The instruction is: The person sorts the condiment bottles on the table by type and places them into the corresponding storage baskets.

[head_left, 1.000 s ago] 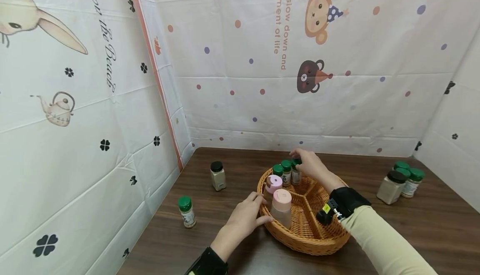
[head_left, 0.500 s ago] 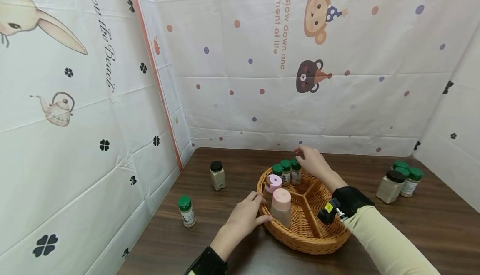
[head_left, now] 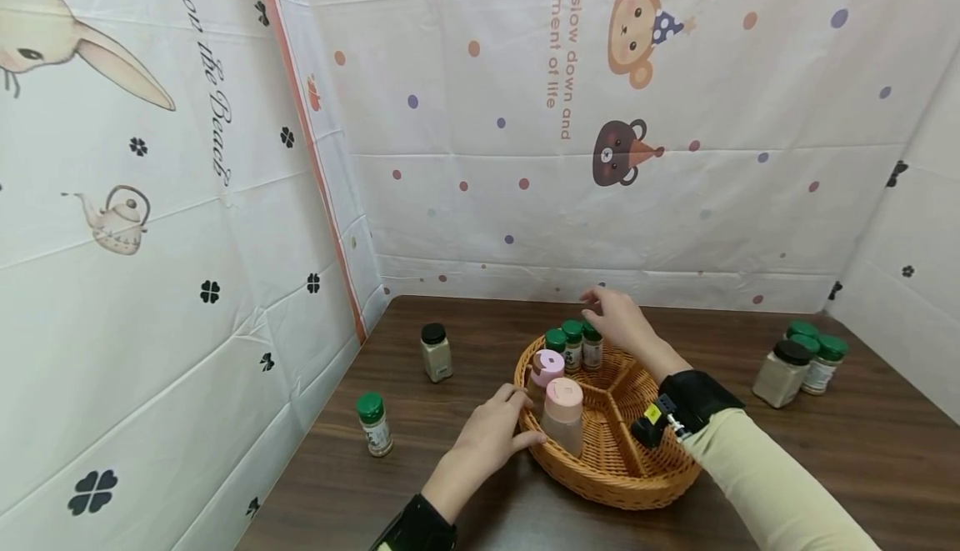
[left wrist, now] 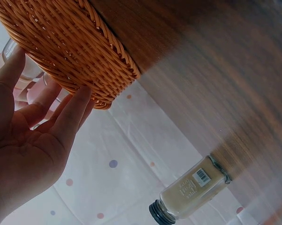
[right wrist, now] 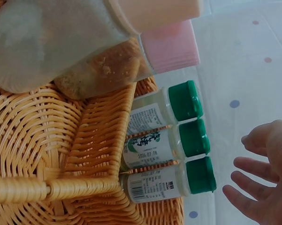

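Observation:
A round wicker basket (head_left: 651,497) with divided compartments stands on the table. In its back left compartment, several small spice jars (head_left: 592,354) with green caps stand side by side. My right hand (head_left: 618,318) hovers just beyond their caps, fingers loose, holding nothing; in the right wrist view a gap shows between its fingertips (right wrist: 232,190) and the green caps (right wrist: 201,174). My left hand (head_left: 483,434) rests against the basket's left rim with fingers extended and spread. Beside it, inside the basket, stand a lilac-lidded bottle (head_left: 549,368) and a pale pink-lidded bottle (head_left: 564,418).
Left of the basket stand a black-capped jar (head_left: 437,355) and a green-capped jar (head_left: 375,428). A group at the right holds a black-capped jar (head_left: 782,376) and several green-capped jars (head_left: 822,368). Printed white cloth (head_left: 465,226) hangs behind the dark wood table (head_left: 330,501).
My right hand, at the cap of the rightmost green-capped jar a second ago, has come away from it, first rightward, then slightly up and left. My left hand stays at the rim.

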`<move>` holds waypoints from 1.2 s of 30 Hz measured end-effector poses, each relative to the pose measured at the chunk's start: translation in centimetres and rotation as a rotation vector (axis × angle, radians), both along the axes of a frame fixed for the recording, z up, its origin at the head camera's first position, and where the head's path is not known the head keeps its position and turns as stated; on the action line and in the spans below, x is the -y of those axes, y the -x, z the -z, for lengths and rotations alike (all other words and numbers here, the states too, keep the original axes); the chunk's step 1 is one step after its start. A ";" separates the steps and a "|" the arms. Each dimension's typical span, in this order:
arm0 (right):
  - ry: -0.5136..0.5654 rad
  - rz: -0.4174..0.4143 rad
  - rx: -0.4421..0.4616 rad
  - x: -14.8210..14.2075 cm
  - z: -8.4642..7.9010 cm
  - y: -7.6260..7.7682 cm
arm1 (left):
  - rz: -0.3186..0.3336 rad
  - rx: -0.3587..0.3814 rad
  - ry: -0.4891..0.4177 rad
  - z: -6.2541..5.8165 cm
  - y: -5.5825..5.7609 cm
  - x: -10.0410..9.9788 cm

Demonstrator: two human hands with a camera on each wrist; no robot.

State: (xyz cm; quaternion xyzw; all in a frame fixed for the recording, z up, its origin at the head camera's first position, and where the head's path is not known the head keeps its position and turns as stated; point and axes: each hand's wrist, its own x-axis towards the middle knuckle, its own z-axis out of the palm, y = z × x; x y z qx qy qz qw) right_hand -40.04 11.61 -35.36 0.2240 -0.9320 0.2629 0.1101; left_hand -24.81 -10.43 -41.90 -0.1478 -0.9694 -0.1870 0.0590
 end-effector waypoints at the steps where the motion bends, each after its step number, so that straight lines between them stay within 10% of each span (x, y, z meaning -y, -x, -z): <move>1: 0.002 -0.002 0.001 0.1 -0.1 0.0 | 0.000 0.000 0.000 0.0 0.0 0.0; 36: -0.012 -0.142 -0.079 7.5 -6.6 -3.0 | 0.015 -0.009 -0.015 0.1 -0.1 0.2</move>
